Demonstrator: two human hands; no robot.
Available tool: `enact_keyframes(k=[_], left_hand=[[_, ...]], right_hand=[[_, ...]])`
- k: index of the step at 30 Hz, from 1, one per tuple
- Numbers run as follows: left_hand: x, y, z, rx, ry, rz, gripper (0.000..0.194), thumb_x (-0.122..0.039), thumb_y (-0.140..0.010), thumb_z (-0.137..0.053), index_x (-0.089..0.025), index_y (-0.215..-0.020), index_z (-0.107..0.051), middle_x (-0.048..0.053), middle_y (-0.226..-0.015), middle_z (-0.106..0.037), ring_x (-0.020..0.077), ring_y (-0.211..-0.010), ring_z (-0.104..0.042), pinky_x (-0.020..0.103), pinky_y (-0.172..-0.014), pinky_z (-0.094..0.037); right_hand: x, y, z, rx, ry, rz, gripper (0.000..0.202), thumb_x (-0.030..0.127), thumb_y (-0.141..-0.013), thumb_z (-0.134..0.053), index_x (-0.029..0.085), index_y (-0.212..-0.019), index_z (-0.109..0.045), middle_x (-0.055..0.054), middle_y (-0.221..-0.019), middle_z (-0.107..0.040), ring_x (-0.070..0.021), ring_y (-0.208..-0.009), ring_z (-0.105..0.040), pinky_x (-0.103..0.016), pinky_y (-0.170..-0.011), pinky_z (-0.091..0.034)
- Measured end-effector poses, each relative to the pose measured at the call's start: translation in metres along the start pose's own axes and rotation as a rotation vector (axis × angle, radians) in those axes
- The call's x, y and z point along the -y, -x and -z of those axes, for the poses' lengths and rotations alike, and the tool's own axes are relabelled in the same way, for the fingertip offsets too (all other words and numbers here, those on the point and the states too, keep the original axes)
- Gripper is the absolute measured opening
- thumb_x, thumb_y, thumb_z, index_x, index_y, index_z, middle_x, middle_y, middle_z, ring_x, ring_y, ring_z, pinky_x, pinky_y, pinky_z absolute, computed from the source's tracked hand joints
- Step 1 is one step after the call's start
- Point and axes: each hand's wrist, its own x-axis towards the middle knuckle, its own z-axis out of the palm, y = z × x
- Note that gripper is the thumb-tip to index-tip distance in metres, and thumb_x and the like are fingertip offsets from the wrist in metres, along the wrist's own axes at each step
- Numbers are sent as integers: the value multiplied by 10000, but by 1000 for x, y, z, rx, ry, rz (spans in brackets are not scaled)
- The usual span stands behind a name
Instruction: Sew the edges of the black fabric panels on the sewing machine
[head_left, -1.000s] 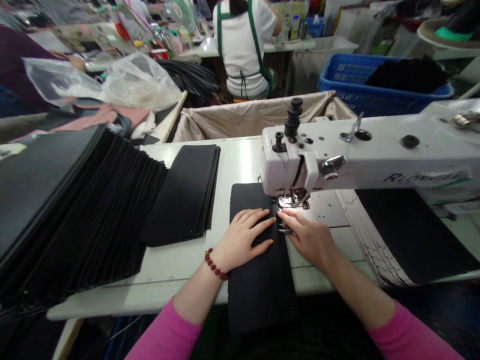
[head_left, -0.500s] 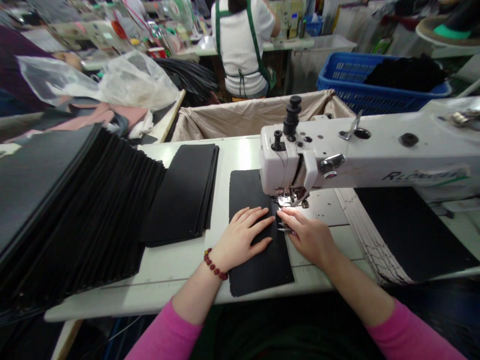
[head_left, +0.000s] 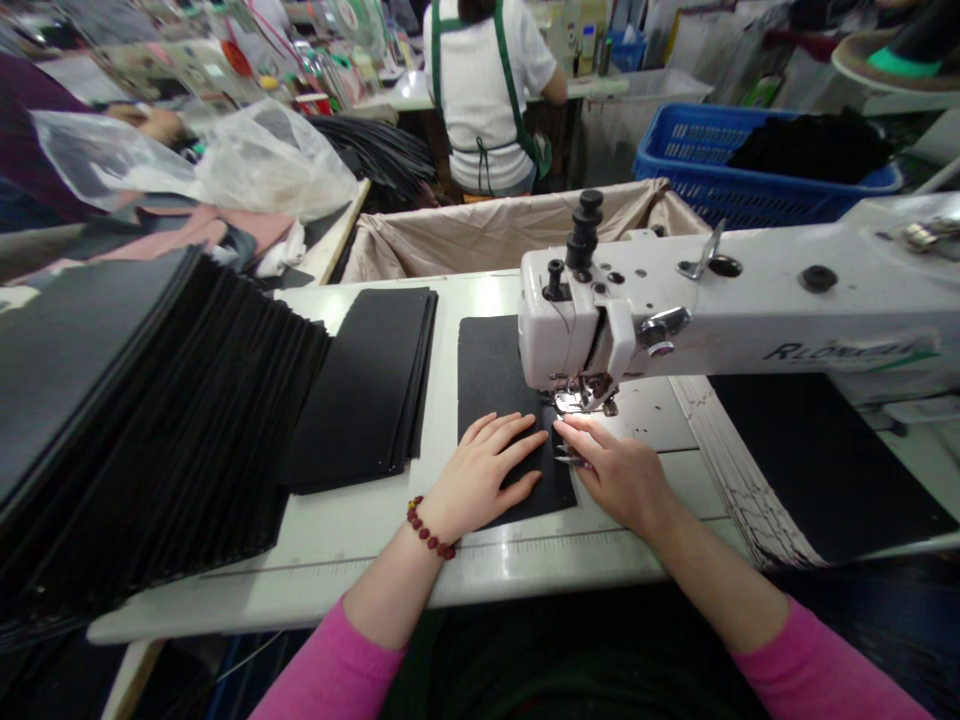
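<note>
A black panel (head_left: 491, 365) lies flat on the white sewing table, its right edge under the presser foot (head_left: 574, 400) of the sewing machine (head_left: 712, 300). My left hand (head_left: 491, 470) rests palm down on the panel with its fingers spread. Close to the foot, my right hand (head_left: 619, 475) has its fingertips at the panel's right edge. Small metal snips (head_left: 571, 457) are held in its fingers, partly hidden beneath them.
Black panels (head_left: 367, 385) lie left of the work, beside a taller pile (head_left: 157, 430). More panels with pale edges (head_left: 825, 465) lie at right. Behind are a cloth-lined bin (head_left: 465, 235), a blue basket (head_left: 765, 165) and a seated person (head_left: 487, 100).
The black panel has slid away from me under the machine, so its near edge is farther from the table's front. My hands have hardly moved. The seated person's arm has shifted.
</note>
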Motion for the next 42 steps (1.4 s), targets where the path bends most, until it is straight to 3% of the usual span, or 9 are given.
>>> enact_keyframes(k=[26,36,42], left_hand=[[3,-2,-7,-69,2,37,446,-347,-939,-532,-255,-1373,-487,70,-1446,-486,247,-1342,-430,482,-1160,-286],[6,-9,-11,-41,-21,88,586,-386,-957,-492,-220,-1487,-305,71,-1560,-313,223,-1448,-255,451,-1193,-219],[7,-10,-12,-27,-32,101,605,-407,-960,-475,-207,-1498,-281,70,-1573,-281,216,-1459,-220,437,-1202,-190]], right_hand=[[0,0,0,-11,-5,-7,573,149,-854,-520,277,-1408,-453,-23,-1423,-513,-208,-1076,-632,-304,-812,-548],[0,0,-1,6,-5,-30,568,158,-854,-521,280,-1404,-453,-11,-1433,-501,-215,-1037,-646,-325,-794,-551],[1,0,0,13,6,-31,566,159,-847,-526,273,-1397,-461,-7,-1425,-509,-214,-1016,-653,-325,-758,-555]])
